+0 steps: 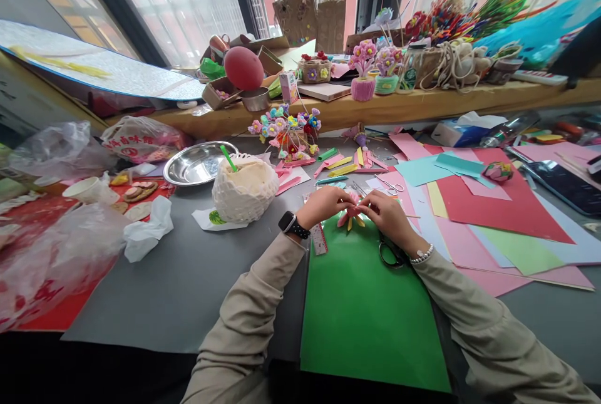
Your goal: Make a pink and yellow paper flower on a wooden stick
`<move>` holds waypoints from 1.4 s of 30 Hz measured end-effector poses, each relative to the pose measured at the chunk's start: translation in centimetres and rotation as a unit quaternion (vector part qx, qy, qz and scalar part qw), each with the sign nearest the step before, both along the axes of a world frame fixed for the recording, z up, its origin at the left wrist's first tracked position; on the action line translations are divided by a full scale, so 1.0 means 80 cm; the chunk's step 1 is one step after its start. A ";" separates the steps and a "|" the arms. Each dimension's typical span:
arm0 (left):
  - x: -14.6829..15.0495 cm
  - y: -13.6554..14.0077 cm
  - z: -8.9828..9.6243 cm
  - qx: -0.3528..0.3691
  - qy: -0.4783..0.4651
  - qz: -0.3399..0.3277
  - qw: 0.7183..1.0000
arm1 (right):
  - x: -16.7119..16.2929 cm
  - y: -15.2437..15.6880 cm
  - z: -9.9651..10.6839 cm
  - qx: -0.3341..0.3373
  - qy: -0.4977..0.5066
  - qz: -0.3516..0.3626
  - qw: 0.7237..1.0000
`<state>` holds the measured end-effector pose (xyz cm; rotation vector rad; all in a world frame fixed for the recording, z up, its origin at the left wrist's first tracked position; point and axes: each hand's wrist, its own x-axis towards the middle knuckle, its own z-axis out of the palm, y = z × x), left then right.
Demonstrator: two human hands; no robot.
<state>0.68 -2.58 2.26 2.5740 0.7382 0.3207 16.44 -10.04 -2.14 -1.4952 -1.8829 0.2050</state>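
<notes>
1. Left hand, smartwatch on wrist: fingertips pinching a pink-and-yellow paper flower.
2. Right hand, beaded bracelet on wrist: thumb and fingers pinching same flower from other side; exact finger placement too small to tell.
3. Flower is between both hands, over far end of green sheet.
4. Ruler just beside left hand, at sheet's edge; black-handled scissors under right hand/wrist.
5. Beyond hands: white-handled scissors, folded paper strips, cluster of small multicolored flowers.
6. Right side: overlapping colored papers, red sheet among them; smartphone farther right.
7. Left side: white textured container, shiny metal dish just behind it.
</notes>
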 end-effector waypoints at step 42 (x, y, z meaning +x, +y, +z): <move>0.000 0.003 -0.016 0.043 -0.015 -0.002 0.999 | 0.004 0.001 -0.003 -0.032 0.002 -0.009 0.999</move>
